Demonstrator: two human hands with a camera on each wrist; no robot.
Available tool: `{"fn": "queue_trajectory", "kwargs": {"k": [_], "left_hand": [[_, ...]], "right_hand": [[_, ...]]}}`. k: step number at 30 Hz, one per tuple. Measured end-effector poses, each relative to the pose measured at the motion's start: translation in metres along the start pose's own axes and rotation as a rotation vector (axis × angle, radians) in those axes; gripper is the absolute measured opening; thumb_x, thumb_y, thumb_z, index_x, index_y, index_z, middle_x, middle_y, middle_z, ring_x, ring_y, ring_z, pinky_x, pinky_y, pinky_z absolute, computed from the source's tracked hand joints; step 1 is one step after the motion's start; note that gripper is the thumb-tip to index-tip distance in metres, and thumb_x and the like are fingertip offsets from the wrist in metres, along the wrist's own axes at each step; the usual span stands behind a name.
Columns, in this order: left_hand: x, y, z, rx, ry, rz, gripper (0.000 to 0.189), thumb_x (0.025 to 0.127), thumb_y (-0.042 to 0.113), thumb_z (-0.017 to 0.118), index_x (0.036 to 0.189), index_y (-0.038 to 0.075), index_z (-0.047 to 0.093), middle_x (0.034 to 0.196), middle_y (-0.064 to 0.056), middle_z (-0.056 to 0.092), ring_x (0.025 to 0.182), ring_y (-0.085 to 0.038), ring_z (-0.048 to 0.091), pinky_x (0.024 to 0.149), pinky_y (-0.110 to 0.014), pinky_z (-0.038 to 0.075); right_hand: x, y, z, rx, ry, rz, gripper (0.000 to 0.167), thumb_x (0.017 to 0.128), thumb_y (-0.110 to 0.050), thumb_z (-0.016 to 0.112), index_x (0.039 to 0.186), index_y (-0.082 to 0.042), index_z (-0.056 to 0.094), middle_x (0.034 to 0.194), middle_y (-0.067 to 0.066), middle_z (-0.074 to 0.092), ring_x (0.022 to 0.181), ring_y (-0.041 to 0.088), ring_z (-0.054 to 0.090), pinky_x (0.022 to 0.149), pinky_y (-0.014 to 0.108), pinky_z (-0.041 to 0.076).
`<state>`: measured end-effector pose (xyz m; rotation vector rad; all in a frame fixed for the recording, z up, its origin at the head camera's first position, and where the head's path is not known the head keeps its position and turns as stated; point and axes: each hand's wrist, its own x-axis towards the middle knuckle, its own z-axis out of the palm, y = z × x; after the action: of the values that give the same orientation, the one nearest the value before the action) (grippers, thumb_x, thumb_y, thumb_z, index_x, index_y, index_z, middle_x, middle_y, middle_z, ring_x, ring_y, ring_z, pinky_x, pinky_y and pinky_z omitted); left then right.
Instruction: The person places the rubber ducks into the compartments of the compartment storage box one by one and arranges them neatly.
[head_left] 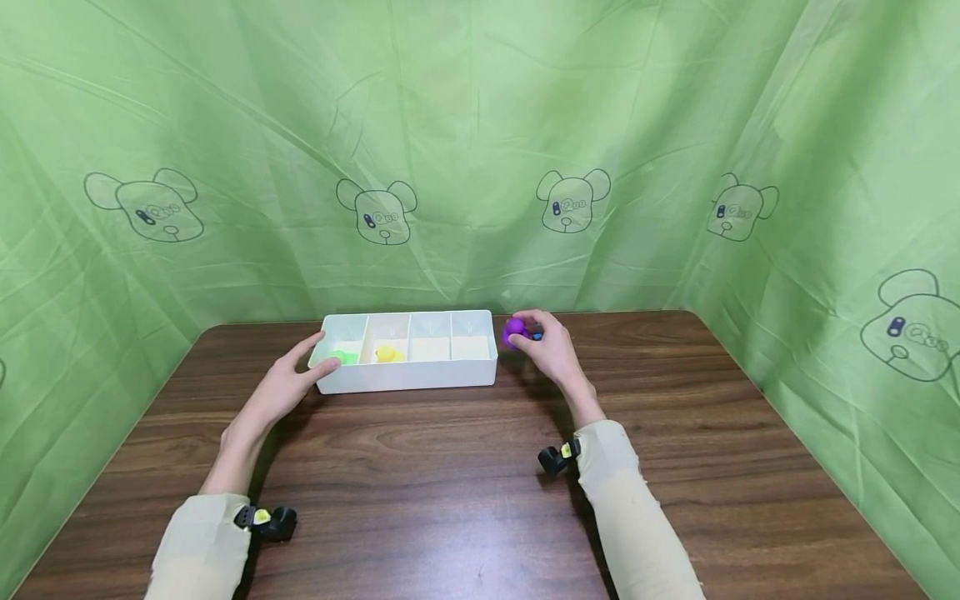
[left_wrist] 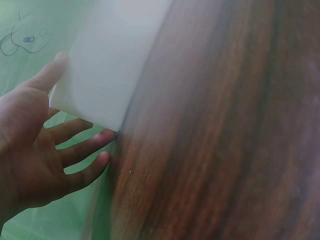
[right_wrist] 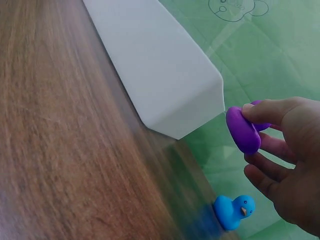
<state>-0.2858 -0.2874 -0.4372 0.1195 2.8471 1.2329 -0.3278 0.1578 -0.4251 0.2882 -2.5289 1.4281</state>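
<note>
My left hand is at the left end of a white divided box, thumb at the front rim and fingers spread along the end wall. In the left wrist view those fingers look mostly straight. My right hand pinches a purple toy duck between thumb and fingers, just right of the box's right end. Below that hand, a blue toy duck stands on the table. Inside the box, a green piece lies in the leftmost compartment and a yellow one in the compartment beside it.
The box sits near the back edge of a dark wooden table. Green curtains with printed bear heads hang close behind and on both sides. Each wrist carries a small black camera.
</note>
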Motion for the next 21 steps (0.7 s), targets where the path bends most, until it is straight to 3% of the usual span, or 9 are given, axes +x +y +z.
{"fn": "queue_trajectory", "kwargs": {"k": [21], "left_hand": [[0.000, 0.001, 0.000, 0.011, -0.007, -0.003, 0.087, 0.093, 0.064, 0.054, 0.161, 0.024, 0.018, 0.165, -0.020, 0.017, 0.150, -0.047, 0.014, 0.114, -0.071, 0.018]], "right_hand": [[-0.001, -0.018, -0.001, 0.012, 0.002, -0.038, 0.037, 0.087, -0.016, 0.078, 0.122, -0.012, 0.067, 0.117, 0.010, 0.064, 0.105, 0.023, 0.064, 0.090, 0.038, 0.055]]}}
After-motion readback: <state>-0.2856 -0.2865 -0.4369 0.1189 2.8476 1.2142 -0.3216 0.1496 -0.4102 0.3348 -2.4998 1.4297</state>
